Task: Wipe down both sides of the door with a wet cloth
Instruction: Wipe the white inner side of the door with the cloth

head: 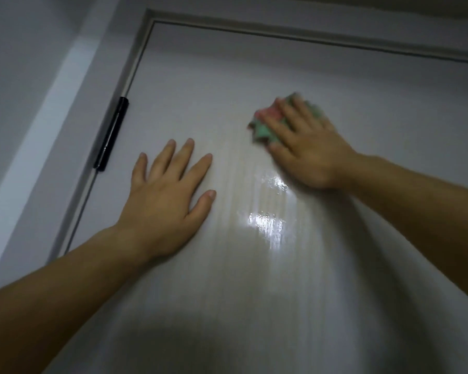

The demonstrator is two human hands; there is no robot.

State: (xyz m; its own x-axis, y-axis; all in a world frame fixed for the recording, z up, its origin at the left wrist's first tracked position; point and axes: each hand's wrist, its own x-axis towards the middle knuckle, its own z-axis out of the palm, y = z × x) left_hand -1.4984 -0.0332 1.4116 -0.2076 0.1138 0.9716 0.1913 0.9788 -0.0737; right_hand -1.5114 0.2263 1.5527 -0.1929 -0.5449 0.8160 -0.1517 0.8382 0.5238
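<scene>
A white door (254, 279) with a fine vertical grain fills the view, seen from close up near its top left corner. My right hand (305, 149) presses a crumpled green and pink cloth (265, 122) flat against the door's upper part, fingers straight over it; hand and cloth are blurred. Wet glossy patches (265, 225) shine on the door below and left of that hand. My left hand (168, 193) rests flat on the door with fingers spread, holding nothing.
A black hinge (111, 133) sits on the door's left edge, just left of my left hand. The grey-white door frame (73, 147) runs along the left and top, with a plain wall (19, 63) beyond it.
</scene>
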